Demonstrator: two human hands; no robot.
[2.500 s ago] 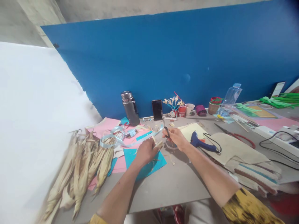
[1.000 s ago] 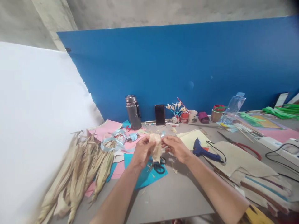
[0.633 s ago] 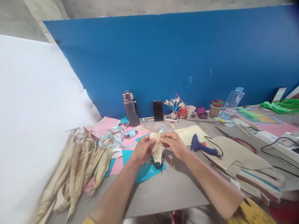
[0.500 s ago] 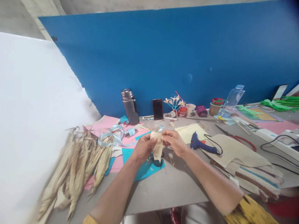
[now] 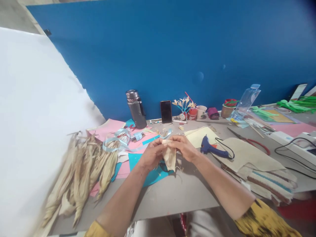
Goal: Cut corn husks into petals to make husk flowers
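Observation:
Between both hands, a piece of pale dried husk [image 5: 169,158] hangs down over the table. My left hand [image 5: 153,153] pinches its top edge from the left, and my right hand [image 5: 184,147] pinches the same edge from the right, with the fingertips almost meeting. Beneath it lie a blue-green sheet [image 5: 150,179] and a small dark round object [image 5: 163,166], partly hidden by the husk. Small husk scraps are scattered around them.
Dried husks [image 5: 81,174] lie at the left, near a coil of light blue ribbon [image 5: 117,141]. A flask [image 5: 136,110], phone [image 5: 166,112] and husk flowers [image 5: 184,105] stand behind. At the right are a blue glue gun [image 5: 214,149], pliers [image 5: 249,140], folded cloth [image 5: 261,159] and a bottle [image 5: 248,100].
The fingers have come closer together at the husk's top edge. The husk's lower end has swung right, uncovering more of the sheet. The camera view has shifted slightly.

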